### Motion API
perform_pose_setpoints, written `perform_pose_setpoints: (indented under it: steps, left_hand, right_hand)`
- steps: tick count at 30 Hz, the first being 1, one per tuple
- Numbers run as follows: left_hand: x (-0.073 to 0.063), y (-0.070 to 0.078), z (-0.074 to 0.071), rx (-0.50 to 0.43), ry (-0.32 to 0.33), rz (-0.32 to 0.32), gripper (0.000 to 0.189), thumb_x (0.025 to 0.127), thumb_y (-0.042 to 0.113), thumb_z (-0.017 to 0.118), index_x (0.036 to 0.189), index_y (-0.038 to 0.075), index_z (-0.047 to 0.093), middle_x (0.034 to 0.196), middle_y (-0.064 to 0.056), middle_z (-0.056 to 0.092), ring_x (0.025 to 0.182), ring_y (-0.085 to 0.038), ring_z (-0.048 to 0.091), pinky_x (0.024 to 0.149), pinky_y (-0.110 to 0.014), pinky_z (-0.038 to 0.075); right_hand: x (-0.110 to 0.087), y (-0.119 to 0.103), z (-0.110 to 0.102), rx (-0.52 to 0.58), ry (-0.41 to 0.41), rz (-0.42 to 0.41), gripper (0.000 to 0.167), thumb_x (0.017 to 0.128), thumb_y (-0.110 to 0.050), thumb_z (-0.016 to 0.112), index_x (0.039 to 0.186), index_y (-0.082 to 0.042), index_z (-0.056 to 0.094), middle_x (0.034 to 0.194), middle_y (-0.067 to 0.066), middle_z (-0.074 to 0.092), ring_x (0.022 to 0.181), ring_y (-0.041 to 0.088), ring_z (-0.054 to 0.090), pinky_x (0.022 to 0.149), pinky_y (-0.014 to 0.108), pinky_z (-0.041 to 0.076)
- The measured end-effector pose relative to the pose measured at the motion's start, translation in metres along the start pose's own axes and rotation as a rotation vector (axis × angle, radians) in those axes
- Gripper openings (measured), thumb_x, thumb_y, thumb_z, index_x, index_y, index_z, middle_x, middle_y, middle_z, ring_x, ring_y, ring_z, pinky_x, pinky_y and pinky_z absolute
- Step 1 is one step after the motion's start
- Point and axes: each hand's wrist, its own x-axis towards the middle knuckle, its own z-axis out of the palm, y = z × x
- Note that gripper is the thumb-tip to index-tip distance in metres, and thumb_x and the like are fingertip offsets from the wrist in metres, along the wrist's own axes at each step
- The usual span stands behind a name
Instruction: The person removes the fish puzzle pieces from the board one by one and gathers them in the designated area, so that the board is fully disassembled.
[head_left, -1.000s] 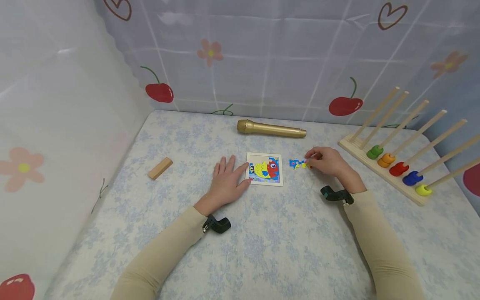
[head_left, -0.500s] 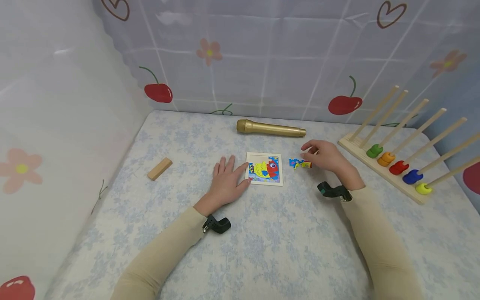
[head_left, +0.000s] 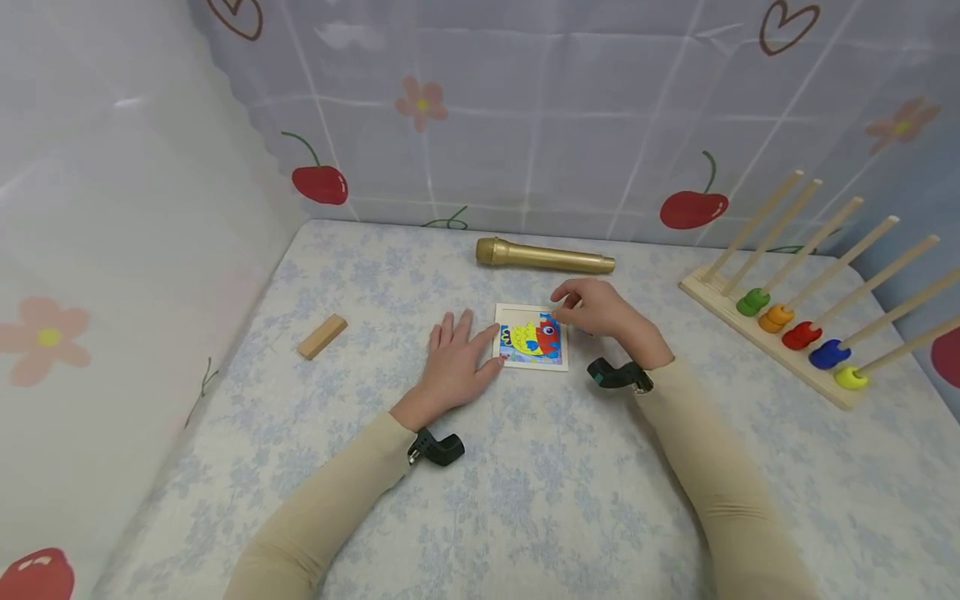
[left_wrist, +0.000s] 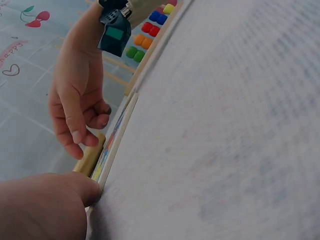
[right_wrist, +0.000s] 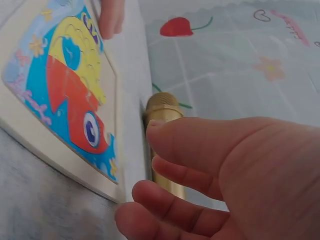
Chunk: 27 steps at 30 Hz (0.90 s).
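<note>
Floral-print tabletop [head_left: 525, 500] carries all items. Left hand [head_left: 455, 357] lies flat, fingers straight, thumb tip touching the left edge of the fish puzzle board [head_left: 531, 337]. Right hand [head_left: 600, 312] has moved from beside the loose pieces to over the board's upper right corner, fingers curled (whether they pinch a piece cannot be told). Gold microphone [head_left: 545, 256] lies beyond the board; wooden block [head_left: 322, 336] far left; peg rack [head_left: 795, 329] far right.

The puzzle board [head_left: 531, 339] lies between both hands, the microphone [head_left: 545, 255] behind it, the wooden block [head_left: 322, 336] far left.
</note>
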Motion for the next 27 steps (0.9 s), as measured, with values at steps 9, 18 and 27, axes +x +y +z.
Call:
perform_pose_setpoints:
  steps: [9,18,27]
  left_hand:
    - [0.001,0.001,-0.001,0.016,0.01,0.002,0.057,0.103,0.042,0.053,0.156,0.022,0.045,0.169,-0.024,0.018,0.157,-0.05,0.003,0.125,-0.064,0.008]
    - [0.002,0.002,-0.003,0.023,0.0,-0.005,0.057,0.103,0.042,0.053,0.156,0.022,0.045,0.169,-0.024,0.018,0.157,-0.05,0.003,0.125,-0.064,0.008]
    - [0.0,0.002,-0.001,0.018,0.0,-0.004,0.057,0.103,0.042,0.053,0.156,0.022,0.046,0.169,-0.024,0.019,0.157,-0.051,0.004,0.125,-0.065,0.008]
  right_hand:
    - [0.004,-0.005,0.011,-0.07,-0.04,0.015,0.041,0.092,-0.027,0.076,0.123,-0.002,0.065,0.104,0.017,0.067,0.085,0.026,0.059,0.071,0.032,0.049]
    - [0.006,-0.008,0.018,-0.097,-0.032,0.031,0.032,0.093,-0.026,0.075,0.112,-0.002,0.065,0.094,0.013,0.063,0.078,0.024,0.054,0.067,0.03,0.044]
    - [0.007,-0.008,0.022,-0.126,-0.04,0.025,0.032,0.094,-0.025,0.073,0.114,-0.001,0.065,0.094,0.013,0.063,0.08,0.024,0.054,0.07,0.032,0.045]
